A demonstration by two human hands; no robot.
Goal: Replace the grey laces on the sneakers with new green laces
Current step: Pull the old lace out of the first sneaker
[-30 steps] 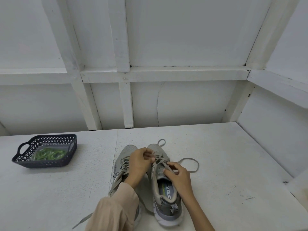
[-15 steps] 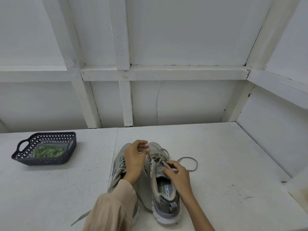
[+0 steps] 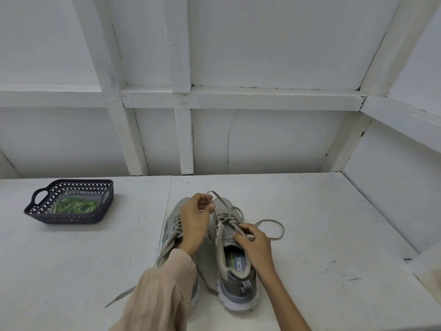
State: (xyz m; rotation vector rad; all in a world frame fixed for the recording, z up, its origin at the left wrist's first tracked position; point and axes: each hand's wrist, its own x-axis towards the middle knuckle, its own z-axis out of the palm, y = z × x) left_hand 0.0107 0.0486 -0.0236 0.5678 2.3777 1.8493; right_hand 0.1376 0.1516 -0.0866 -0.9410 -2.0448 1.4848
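Observation:
Two grey sneakers stand side by side, toes pointing away from me, on the white table. My left hand (image 3: 194,220) hovers over the left sneaker (image 3: 172,231) and pinches a strand of the grey lace (image 3: 225,207), lifted above the toe of the right sneaker (image 3: 235,283). My right hand (image 3: 254,242) holds the right sneaker by its tongue and upper eyelets. A loose loop of grey lace (image 3: 274,229) lies on the table to the right. The green laces (image 3: 75,205) sit in a dark basket (image 3: 69,217) at the left.
White table (image 3: 322,223) runs to a panelled white wall behind and a side wall on the right. A lace end of the left sneaker (image 3: 119,297) trails toward the front edge. A beige sleeve covers my left forearm.
My left hand has risen and drawn the grey lace up and away from the right sneaker, lengthening the pulled strand. My right hand has stayed on the tongue.

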